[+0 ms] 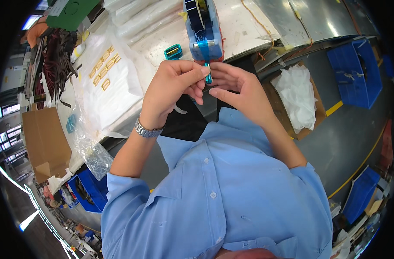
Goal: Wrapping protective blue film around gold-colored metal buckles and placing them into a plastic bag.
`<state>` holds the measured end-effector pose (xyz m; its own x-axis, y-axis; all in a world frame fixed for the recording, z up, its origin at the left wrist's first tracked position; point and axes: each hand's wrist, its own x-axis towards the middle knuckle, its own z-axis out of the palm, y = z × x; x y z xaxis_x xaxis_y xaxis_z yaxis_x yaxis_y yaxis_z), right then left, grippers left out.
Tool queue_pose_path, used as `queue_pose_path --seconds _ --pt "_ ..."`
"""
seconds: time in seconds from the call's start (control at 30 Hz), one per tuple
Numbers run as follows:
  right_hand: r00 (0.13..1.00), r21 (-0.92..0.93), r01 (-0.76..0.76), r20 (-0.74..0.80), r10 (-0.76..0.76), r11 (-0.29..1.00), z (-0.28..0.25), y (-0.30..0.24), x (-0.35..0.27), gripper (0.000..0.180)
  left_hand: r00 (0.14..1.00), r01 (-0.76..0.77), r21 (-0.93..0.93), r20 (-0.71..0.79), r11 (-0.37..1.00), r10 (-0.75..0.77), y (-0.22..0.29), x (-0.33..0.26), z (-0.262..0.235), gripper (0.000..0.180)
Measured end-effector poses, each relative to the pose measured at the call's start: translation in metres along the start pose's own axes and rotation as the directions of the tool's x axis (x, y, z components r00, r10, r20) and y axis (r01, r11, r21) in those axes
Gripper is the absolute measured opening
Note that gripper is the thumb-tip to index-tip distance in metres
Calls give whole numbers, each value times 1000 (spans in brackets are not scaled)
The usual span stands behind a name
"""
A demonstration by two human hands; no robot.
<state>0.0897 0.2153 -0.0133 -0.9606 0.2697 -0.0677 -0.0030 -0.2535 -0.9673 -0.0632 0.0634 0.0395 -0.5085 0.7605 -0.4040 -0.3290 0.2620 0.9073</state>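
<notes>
My left hand (178, 80) pinches a small buckle (208, 78) covered in shiny blue tape between thumb and fingertips. It is held just in front of a blue tape dispenser (192, 45), with a strip of blue tape (203, 44) coming down toward it. My right hand (241, 88) is beside the buckle, fingers stretched out and thumb apart; whether its fingertips touch the buckle I cannot tell. On the table left of the dispenser lies another gold buckle (173, 52) wrapped in blue tape. Several bare gold buckles (105, 65) lie in rows on a white sheet (121, 88).
Dark straps (58, 58) hang at the table's left side, near a green box (71, 13). Clear plastic (97, 159) drapes over the near edge. To my right stand a carton with white wrapping (296, 97) and a blue bin (354, 73) on the floor.
</notes>
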Motion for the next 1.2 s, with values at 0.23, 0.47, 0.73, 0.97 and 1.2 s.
queue_pose_path --seconds 0.23,0.47,0.73,0.97,1.2 --pt "987 -74 156 53 -152 985 -4 -8 25 58 976 187 -7 119 982 -184 16 16 -19 28" --pt "993 -88 119 18 -118 989 3 -16 23 52 937 309 -110 207 945 -282 25 28 -25 33" --pt "989 -155 135 -43 -143 979 6 -15 25 45 995 9 123 -97 992 3 22 14 -6 25" --pt "994 44 66 -85 -62 997 12 -17 25 43 787 -440 557 -139 705 601 -24 -17 17 14" --pt "965 0 125 -234 -121 992 19 -13 27 39 520 -498 754 -136 429 843 -51 -2 34 13"
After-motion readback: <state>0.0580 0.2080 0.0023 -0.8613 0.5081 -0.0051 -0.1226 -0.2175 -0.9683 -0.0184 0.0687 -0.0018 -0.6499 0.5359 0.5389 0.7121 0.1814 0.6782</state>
